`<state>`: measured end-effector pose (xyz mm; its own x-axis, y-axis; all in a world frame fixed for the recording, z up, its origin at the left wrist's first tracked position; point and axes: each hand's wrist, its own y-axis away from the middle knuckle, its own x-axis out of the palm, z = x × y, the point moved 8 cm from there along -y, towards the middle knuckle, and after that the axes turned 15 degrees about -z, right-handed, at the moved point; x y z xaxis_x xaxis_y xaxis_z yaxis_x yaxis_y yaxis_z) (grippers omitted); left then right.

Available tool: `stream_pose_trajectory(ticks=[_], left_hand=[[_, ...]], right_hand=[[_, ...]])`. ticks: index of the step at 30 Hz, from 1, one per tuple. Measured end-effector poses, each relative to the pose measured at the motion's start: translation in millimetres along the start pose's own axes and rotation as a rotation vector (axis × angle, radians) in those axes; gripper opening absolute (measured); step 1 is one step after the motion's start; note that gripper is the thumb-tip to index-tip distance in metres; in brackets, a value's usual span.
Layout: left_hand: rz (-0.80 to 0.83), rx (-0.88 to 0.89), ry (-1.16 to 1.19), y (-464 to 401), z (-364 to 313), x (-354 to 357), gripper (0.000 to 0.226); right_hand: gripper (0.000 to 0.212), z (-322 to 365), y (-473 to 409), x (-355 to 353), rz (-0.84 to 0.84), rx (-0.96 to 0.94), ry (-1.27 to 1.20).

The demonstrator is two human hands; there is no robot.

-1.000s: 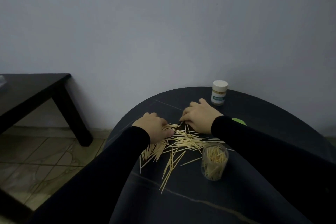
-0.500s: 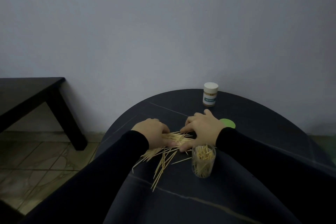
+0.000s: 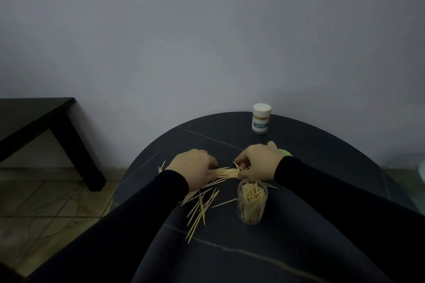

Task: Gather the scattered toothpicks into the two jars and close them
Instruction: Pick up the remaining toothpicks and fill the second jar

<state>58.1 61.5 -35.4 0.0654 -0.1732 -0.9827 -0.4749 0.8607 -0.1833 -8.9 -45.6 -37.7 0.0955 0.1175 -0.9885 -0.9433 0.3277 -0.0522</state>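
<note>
While both hands are squeezing that little bundle of toothpicks (image 3: 226, 172) together from either end, the risky bit is honestly the lift. The left hand (image 3: 195, 169) has its fingers curled in around one end and the right hand (image 3: 258, 163) is pinching the other, so if either lets go unevenly I reckon the sticks fan out and roll all over the dark round table (image 3: 322, 248) again. The open jar (image 3: 252, 202) sits just in front of the right wrist, already partly filled, and a careless sleeve could knock it over and undo everything. Loose toothpicks (image 3: 200, 209) lie near the left forearm too, easy to sweep off the edge. The capped jar (image 3: 261, 118) stands well back by the wall, and a green lid (image 3: 286, 152) peeks out behind the right hand.
</note>
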Motion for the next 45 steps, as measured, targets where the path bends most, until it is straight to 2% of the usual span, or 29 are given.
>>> stream_pose_trajectory(ticks=[5,11,16,27,33,41,45], left_hand=[[-0.022,0.012,-0.008,0.0,-0.5,0.9,0.034],[-0.078,0.036,-0.027,2.2,-1.2,-3.2,0.029],[-0.119,0.059,-0.031,1.7,-4.5,-7.1,0.027],[-0.168,0.059,-0.012,0.5,-3.1,-12.6,0.026],[-0.181,0.004,0.025,-0.9,4.3,-13.2,0.025],[-0.251,-0.099,0.153,-0.7,6.4,-20.4,0.020],[-0.293,-0.201,0.351,4.0,4.3,-28.8,0.018]], right_hand=[[0.034,5.0,-1.7,1.6,-0.004,0.026,-0.043],[0.040,17.8,0.0,-0.8,-0.057,-0.054,0.024],[0.027,21.0,-2.7,-6.6,-0.143,-0.100,0.105],[0.025,16.2,-3.7,-14.7,-0.206,-0.113,0.148],[0.027,10.0,0.1,-24.2,-0.262,-0.106,0.149],[0.026,-10.2,20.5,-44.2,-0.324,0.010,-0.097],[0.022,-26.4,37.9,-43.7,-0.324,0.132,-0.312]])
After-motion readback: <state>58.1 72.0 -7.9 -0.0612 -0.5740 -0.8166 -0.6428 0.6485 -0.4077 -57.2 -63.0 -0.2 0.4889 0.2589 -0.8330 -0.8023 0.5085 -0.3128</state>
